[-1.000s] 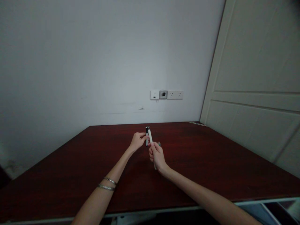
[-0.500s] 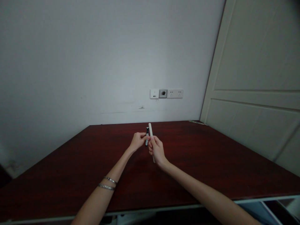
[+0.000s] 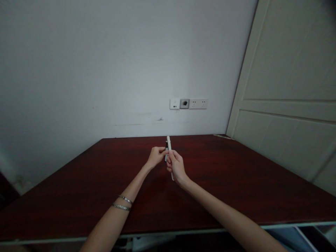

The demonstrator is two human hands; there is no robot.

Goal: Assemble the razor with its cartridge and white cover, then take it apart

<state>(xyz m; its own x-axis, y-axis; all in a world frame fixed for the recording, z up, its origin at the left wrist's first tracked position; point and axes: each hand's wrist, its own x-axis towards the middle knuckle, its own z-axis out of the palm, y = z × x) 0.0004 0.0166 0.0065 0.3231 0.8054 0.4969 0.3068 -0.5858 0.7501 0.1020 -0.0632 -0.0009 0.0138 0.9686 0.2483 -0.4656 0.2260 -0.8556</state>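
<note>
My right hand (image 3: 176, 168) is closed around a slim white stick-shaped tool (image 3: 169, 144) that points up and away from me, its lower end showing below my palm. My left hand (image 3: 155, 156) pinches a small dark piece (image 3: 166, 151) pressed against the white tool's upper part. Both hands meet above the middle of the dark red wooden table (image 3: 78, 189). Two thin silver bangles (image 3: 123, 203) sit on my left forearm.
A white wall stands behind the table with a row of power sockets (image 3: 189, 104). A pale panelled door (image 3: 288, 105) fills the right side. The table's light front edge (image 3: 288, 225) runs along the bottom.
The white tool rose and tipped more upright in my right hand. Both hands drew closer together, and a small item seen beside my right hand earlier is no longer visible.
</note>
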